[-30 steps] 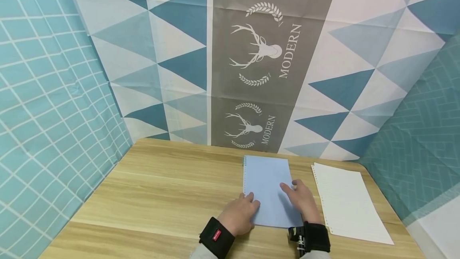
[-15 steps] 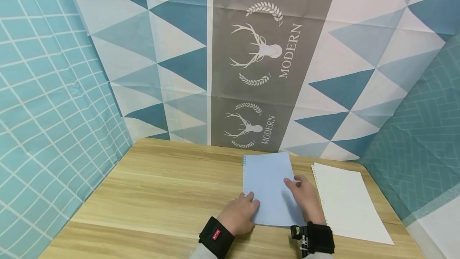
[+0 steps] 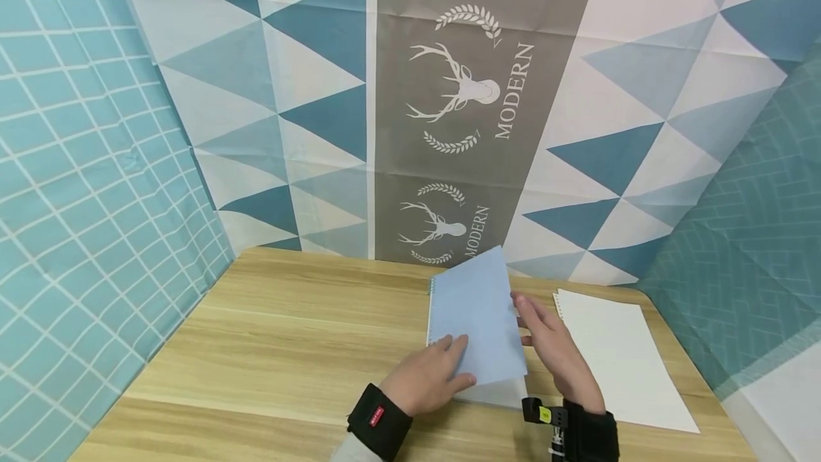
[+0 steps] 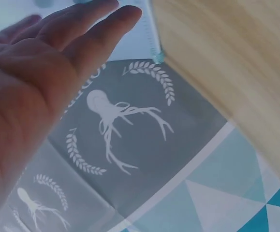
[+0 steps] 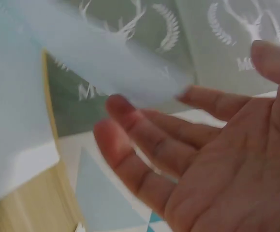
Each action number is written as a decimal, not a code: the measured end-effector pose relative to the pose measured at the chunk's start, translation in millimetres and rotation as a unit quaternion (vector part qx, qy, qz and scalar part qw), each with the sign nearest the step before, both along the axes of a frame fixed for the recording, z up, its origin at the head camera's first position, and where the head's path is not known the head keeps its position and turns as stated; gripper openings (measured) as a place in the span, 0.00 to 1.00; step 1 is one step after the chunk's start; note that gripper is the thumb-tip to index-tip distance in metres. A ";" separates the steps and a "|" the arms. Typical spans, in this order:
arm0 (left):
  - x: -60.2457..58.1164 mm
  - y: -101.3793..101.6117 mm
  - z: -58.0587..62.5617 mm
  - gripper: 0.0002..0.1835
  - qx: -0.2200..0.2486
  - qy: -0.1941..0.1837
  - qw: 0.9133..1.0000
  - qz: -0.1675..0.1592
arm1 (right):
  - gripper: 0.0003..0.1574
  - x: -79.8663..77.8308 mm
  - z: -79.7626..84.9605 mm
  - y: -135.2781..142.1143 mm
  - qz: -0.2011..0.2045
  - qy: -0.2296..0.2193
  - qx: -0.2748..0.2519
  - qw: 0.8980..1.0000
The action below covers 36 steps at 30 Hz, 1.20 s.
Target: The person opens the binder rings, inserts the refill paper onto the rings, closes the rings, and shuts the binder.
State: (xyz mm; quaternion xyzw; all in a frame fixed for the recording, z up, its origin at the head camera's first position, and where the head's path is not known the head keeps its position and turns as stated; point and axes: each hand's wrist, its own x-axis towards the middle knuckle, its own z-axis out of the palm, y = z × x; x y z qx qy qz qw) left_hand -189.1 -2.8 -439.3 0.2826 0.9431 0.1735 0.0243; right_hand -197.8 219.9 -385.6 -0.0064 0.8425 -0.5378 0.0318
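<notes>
A spiral notebook with a light blue cover lies on the table in the head view. Its cover is raised along the right side, and white pages show beneath at the near edge. My left hand rests at the lower left of the cover with fingers extended. At the cover's right edge is my right hand. In the right wrist view, the fingertips of the right hand touch the blurred cover while the thumb stands apart. The left wrist view shows the left palm near the notebook's bound edge.
White punched sheets lie right of the notebook on the wooden table. Patterned cloth hangs behind the table's far edge. Tile-print cloth covers the left side. Black bands wrap both wrists.
The blue cover has lifted on its right side, baring pages below. My right hand has risen and shifted right along with the edge. My left hand has spread slightly on the cover.
</notes>
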 end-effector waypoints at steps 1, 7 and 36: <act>0.5 -0.3 1.5 0.38 0.013 -0.004 1.000 -0.001 | 0.44 0.8 1.3 -1.0 0.013 0.009 -0.014 1.000; 3.8 -1.4 13.0 0.45 0.099 -0.020 0.995 -0.004 | 0.39 3.5 5.1 -12.7 0.087 0.071 -0.069 0.991; -2.2 -74.1 60.1 0.37 0.228 -0.001 0.971 0.078 | 0.37 -13.8 -42.3 -75.7 0.210 0.034 0.139 0.967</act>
